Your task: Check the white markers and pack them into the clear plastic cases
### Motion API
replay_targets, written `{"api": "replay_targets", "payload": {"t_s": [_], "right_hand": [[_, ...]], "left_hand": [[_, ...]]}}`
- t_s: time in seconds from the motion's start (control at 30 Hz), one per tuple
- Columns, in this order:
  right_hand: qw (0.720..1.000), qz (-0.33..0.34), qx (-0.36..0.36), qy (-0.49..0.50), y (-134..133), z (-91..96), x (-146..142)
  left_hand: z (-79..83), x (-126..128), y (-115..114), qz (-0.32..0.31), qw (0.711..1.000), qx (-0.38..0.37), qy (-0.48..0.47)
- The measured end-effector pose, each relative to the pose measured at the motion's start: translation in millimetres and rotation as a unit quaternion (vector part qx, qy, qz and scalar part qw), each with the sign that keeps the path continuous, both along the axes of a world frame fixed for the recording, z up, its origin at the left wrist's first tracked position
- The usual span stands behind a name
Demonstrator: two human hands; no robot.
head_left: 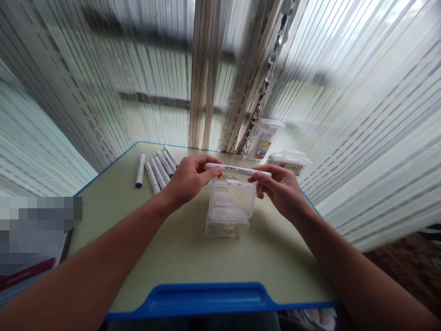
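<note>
A white marker pen point(237, 169) with yellow ends lies level between my two hands. My left hand point(191, 177) pinches its left end, and my right hand point(280, 186) pinches its right end. Just below the pen stands a clear plastic case point(227, 223), its lid point(232, 199) raised towards me. To the left of my left hand, several white marker pens point(156, 174) lie side by side, partly covered by that hand. One marker with a dark blue end point(140, 171) rests apart from them.
The pale table point(186, 262) has a blue rim with a pen groove point(210, 297) at the front. At the back right are a clear labelled container point(264, 140) and a second clear pack point(289, 161). Striped curtains point(151, 92) hang close behind the table.
</note>
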State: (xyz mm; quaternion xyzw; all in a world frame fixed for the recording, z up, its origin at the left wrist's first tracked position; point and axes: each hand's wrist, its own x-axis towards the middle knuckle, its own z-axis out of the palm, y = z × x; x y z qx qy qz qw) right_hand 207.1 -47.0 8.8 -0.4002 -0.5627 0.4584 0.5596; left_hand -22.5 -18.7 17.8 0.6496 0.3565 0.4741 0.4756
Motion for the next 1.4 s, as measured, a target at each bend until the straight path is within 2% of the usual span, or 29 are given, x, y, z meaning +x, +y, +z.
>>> {"api": "replay_targets", "payload": {"t_s": [0.43,0.9,1.4], "right_hand": [[1.0,-0.005,-0.005,0.0,-1.1,0.7,-1.7],[1.0,-0.008,-0.007,0.006,-0.9,1.0,-1.9],[1.0,-0.004,0.003,0.003,0.8,-1.7,0.3]], "left_hand": [[0.2,0.5,1.7,-0.011,0.999,-0.033,-0.027],[0.5,0.3,-1.3,0.006,1.0,0.007,0.011],[0.2,0.3,-1.6,0.01,1.0,0.012,0.014]]}}
